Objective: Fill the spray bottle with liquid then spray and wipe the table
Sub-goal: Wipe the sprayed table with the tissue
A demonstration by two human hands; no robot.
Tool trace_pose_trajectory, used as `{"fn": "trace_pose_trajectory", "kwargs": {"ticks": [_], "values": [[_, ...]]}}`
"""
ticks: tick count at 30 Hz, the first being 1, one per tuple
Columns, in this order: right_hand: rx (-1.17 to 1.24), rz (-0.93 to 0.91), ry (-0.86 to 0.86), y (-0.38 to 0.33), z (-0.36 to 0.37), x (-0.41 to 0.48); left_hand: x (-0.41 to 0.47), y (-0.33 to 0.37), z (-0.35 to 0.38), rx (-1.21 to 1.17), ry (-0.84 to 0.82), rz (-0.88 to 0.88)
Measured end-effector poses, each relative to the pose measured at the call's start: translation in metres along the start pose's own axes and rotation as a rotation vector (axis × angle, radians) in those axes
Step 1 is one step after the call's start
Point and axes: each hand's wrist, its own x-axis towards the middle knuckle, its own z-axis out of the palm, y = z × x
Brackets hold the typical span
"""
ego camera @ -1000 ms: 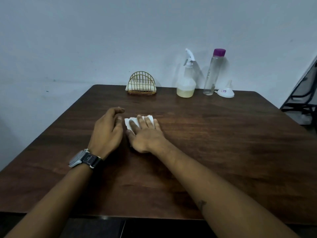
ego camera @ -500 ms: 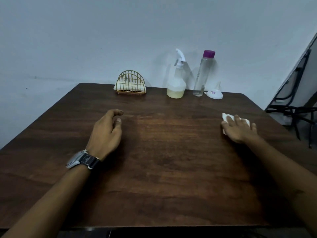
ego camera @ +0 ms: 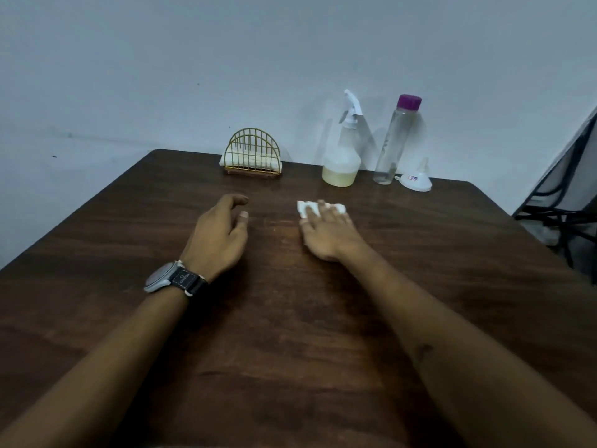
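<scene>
Dim room with a pale wall behind a dark wood table (ego camera: 323,367), seen from head height looking down. Presses a white tissue (ego camera: 305,208) flat to the wood with the right hand (ego camera: 328,234), fingers straight and spread over it, none curled round it. Looks like a wiping stroke, palm down to stop the tissue bunching.

Rests the left hand (ego camera: 219,234) on the table just left of the tissue and apart from it, fingers loosely curved and holding nothing, probably for balance. Wears a watch (ego camera: 176,279) on that wrist.

Shows the spray bottle (ego camera: 341,163) upright at the far edge by the wall, beyond the right hand and out of the wiping path. Holds pale yellow liquid in its lower part, suggesting filling already done. Just right of it, shows a tall clear bottle (ego camera: 395,140) with a purple cap, nearly empty, and beside that a white funnel (ego camera: 416,182) mouth down, likely set aside after pouring.

Left of the spray bottle, shows a gold wire holder (ego camera: 252,155) with white napkins, likely the tissue's source. Catches part of a dark chair (ego camera: 562,189) at far right.

Seems to be mid-wipe, with much of the table left to cover.
</scene>
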Motion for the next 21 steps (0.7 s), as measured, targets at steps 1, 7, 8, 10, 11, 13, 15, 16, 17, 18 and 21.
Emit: {"fn": "trace_pose_trajectory", "kwargs": {"ticks": [1, 7, 8, 10, 11, 13, 15, 16, 17, 18, 21], "values": [[0.009, -0.056, -0.007, -0.020, 0.004, 0.001, -0.001, -0.003, 0.000, 0.003, 0.006, -0.009], [-0.003, -0.282, -0.080, -0.101, 0.028, -0.025, -0.008, -0.001, -0.005, -0.059, 0.110, -0.078], [0.001, -0.311, -0.097, -0.105, 0.030, -0.029, -0.010, 0.003, -0.007, -0.075, 0.121, -0.085], [0.067, -0.338, -0.120, -0.107, 0.024, -0.034, -0.019, 0.009, -0.012, -0.091, 0.128, -0.079], [0.163, -0.341, -0.108, -0.106, 0.017, -0.036, -0.023, 0.011, -0.016, -0.093, 0.128, -0.069], [0.451, -0.303, -0.021, -0.100, 0.002, -0.042, -0.032, 0.012, -0.029, -0.085, 0.134, -0.055], [0.573, -0.192, 0.133, -0.086, -0.005, -0.047, -0.038, 0.010, -0.041, -0.075, 0.142, -0.062], [0.498, -0.118, 0.183, -0.078, -0.007, -0.047, -0.041, 0.009, -0.047, -0.066, 0.146, -0.073], [0.366, -0.050, 0.189, -0.071, -0.007, -0.047, -0.043, 0.006, -0.053, -0.054, 0.149, -0.082], [0.235, -0.004, 0.161, -0.068, -0.007, -0.048, -0.046, 0.005, -0.057, -0.044, 0.151, -0.089], [0.172, 0.011, 0.104, -0.075, -0.009, -0.049, -0.054, 0.002, -0.066, -0.035, 0.154, -0.096]]}}
